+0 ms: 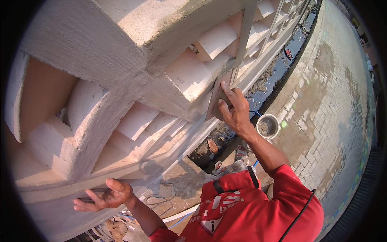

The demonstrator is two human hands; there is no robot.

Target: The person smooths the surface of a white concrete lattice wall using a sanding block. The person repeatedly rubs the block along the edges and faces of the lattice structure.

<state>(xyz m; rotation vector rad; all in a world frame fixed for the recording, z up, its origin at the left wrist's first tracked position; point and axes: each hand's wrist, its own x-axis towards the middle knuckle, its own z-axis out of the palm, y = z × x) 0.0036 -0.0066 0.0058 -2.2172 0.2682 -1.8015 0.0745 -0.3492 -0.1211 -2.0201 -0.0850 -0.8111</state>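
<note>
My right hand (pixel 237 109) grips a flat rectangular plastering trowel (pixel 214 105), its thin plate held up against the edge of a pale plastered lattice wall (pixel 121 60). The fingers partly cover the trowel, and its handle is hidden. Lower down on the left, my left hand (pixel 109 198) is palm up beside the wall's lower ledge (pixel 52 194), fingers apart. A dark, thin patch shows behind those fingers; I cannot tell whether it is shadow or an object. Angled slabs (pixel 217 40) fill the gaps of the lattice.
A white bucket (pixel 267 126) of grey mix stands right of my right forearm. Along the wall's foot runs an open ditch (pixel 282 68) with dark water. Brick paving (pixel 322 129) spreads to the right. Blue hose (pixel 182 220) and rubble (pixel 117 229) lie near the wall's base.
</note>
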